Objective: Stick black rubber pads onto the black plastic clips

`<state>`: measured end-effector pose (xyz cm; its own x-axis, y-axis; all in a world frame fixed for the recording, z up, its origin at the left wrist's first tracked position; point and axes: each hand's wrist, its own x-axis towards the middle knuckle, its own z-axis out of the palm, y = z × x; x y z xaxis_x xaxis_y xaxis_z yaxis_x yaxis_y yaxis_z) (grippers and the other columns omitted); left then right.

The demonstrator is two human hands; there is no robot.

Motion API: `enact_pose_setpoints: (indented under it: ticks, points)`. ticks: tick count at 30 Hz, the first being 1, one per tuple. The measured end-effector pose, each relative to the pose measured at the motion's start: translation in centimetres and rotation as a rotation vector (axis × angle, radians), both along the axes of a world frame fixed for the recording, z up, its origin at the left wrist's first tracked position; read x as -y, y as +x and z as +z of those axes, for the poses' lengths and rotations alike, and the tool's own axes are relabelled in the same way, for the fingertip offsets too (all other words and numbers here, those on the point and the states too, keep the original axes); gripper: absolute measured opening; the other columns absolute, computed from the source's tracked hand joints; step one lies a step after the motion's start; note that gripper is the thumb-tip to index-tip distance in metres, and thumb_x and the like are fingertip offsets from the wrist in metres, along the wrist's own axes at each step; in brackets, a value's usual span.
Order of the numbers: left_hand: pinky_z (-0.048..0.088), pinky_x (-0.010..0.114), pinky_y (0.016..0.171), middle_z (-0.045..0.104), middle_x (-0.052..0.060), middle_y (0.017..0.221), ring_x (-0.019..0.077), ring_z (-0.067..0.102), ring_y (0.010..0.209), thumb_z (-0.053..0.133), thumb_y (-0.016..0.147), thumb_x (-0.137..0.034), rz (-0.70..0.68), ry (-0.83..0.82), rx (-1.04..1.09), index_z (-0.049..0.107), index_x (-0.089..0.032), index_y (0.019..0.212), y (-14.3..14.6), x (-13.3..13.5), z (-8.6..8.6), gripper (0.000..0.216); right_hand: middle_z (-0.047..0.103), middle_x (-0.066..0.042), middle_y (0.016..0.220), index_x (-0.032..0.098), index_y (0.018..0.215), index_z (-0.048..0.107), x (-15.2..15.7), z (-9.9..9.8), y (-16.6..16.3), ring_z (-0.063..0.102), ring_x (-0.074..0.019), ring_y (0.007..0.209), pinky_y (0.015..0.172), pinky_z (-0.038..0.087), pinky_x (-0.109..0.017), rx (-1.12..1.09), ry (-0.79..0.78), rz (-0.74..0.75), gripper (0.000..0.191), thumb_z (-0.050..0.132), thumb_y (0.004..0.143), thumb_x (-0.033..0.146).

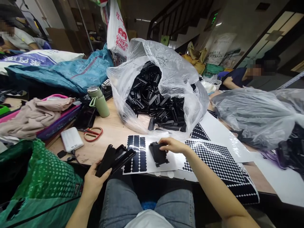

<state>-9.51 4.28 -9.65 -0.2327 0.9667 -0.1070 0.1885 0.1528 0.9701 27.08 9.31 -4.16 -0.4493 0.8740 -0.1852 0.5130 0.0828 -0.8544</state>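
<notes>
My left hand (93, 182) is closed around a stack of black plastic parts (115, 158), held just off the table's near edge. My right hand (172, 145) grips one black plastic part (158, 154) that rests on a white sheet of black oblong stickers (137, 154). A sheet of small round black stickers (215, 158) lies just right of that hand. Behind both sheets, a big clear plastic bag (171, 79) holds a heap of the same black parts (156, 101).
On the wooden table (111, 129): a green bottle (98, 101), red-handled scissors (92, 133), a white power bank (71, 138), a phone (85, 117). A green bag (40, 180) hangs at left, another filled clear bag (256, 114) at right. Two other people sit far left and far right.
</notes>
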Motion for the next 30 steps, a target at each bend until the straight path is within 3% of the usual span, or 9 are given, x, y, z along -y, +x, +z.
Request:
enact_pose_setpoints:
  ticks: [3,7,12,14,17,19,21,26,30]
  points:
    - [0.049,0.031,0.075,0.06,0.005,0.092,0.0196,0.06,0.081,0.072,0.057,-0.034,-0.066,0.022,0.012,0.052,-0.017,0.104,2.1,-0.9,0.6,0.054,0.063,-0.001,0.085,0.021,0.087,0.062,-0.2,-1.3,2.8,0.057,-0.0153,0.076,0.072,0.045,-0.029,0.156,0.105,-0.124,0.014,0.058,0.075,0.026]
    - [0.049,0.03,0.074,0.059,0.005,0.092,0.0195,0.059,0.082,0.071,0.058,-0.031,-0.16,0.047,0.015,0.052,-0.016,0.104,5.0,-1.8,1.3,0.051,0.063,-0.002,0.086,0.019,0.087,0.062,-3.7,-2.1,4.2,0.056,-0.0175,0.083,0.081,0.041,-0.034,0.191,0.215,-0.317,0.015,0.058,0.073,0.021]
    - [0.048,0.029,0.075,0.061,0.005,0.093,0.0192,0.059,0.085,0.069,0.06,-0.03,-0.241,0.054,0.072,0.052,-0.016,0.104,7.5,-2.2,2.1,0.049,0.06,-0.008,0.098,0.019,0.095,0.058,-3.2,-1.5,1.7,0.055,-0.0203,0.093,0.085,0.04,-0.036,0.167,0.312,-0.553,0.022,0.051,0.081,0.033]
    - [0.048,0.029,0.076,0.062,0.005,0.093,0.0195,0.06,0.086,0.069,0.06,-0.03,-0.268,0.065,0.095,0.052,-0.016,0.104,8.3,-2.2,2.3,0.049,0.061,-0.008,0.091,0.019,0.096,0.055,-1.0,-1.7,-0.6,0.059,-0.0187,0.081,0.074,0.046,-0.034,0.045,0.191,-0.635,0.033,0.043,0.084,0.048]
    - [0.047,0.03,0.078,0.061,0.005,0.096,0.0198,0.059,0.088,0.069,0.06,-0.028,-0.384,0.065,0.073,0.052,-0.016,0.106,9.5,-2.6,2.3,0.05,0.062,-0.004,0.081,0.022,0.103,0.051,2.3,-2.8,-3.9,0.061,-0.0156,0.058,0.052,0.047,-0.028,-0.265,-0.246,-0.543,0.047,0.036,0.081,0.062]
    - [0.048,0.031,0.078,0.061,0.005,0.097,0.0203,0.06,0.089,0.069,0.062,-0.029,-0.511,0.038,0.048,0.052,-0.017,0.108,10.4,-3.0,1.7,0.051,0.063,-0.003,0.078,0.023,0.104,0.051,3.8,-3.8,-5.1,0.061,-0.0158,0.054,0.047,0.046,-0.027,-0.287,-0.295,-0.517,0.046,0.041,0.08,0.06]
    - [0.05,0.033,0.076,0.061,0.005,0.098,0.0214,0.06,0.088,0.068,0.064,-0.034,-0.59,0.01,0.01,0.051,-0.018,0.111,11.2,-3.7,0.7,0.053,0.064,-0.003,0.079,0.022,0.1,0.055,4.8,-4.9,-5.1,0.061,-0.0172,0.059,0.051,0.047,-0.029,-0.189,-0.187,-0.618,0.04,0.044,0.08,0.055]
    - [0.043,0.043,0.088,0.059,0.01,0.106,0.0263,0.055,0.101,0.06,0.074,-0.04,-0.593,0.26,-0.414,0.052,-0.018,0.116,13.5,-4.7,-2.3,0.049,0.054,-0.013,0.112,0.017,0.103,0.055,6.9,-6.6,0.3,0.053,-0.0238,0.099,0.084,0.041,-0.037,0.092,0.058,-0.992,0.036,0.044,0.082,0.045]
    - [0.032,0.051,0.097,0.053,0.016,0.119,0.0324,0.043,0.117,0.057,0.078,-0.04,-0.562,0.598,-0.743,0.056,-0.017,0.114,14.9,-3.5,-2.8,0.043,0.058,-0.013,0.097,0.015,0.088,0.058,7.6,-7.2,6.3,0.053,-0.0249,0.093,0.081,0.039,-0.036,0.287,0.087,-1.123,0.022,0.044,0.08,0.03]
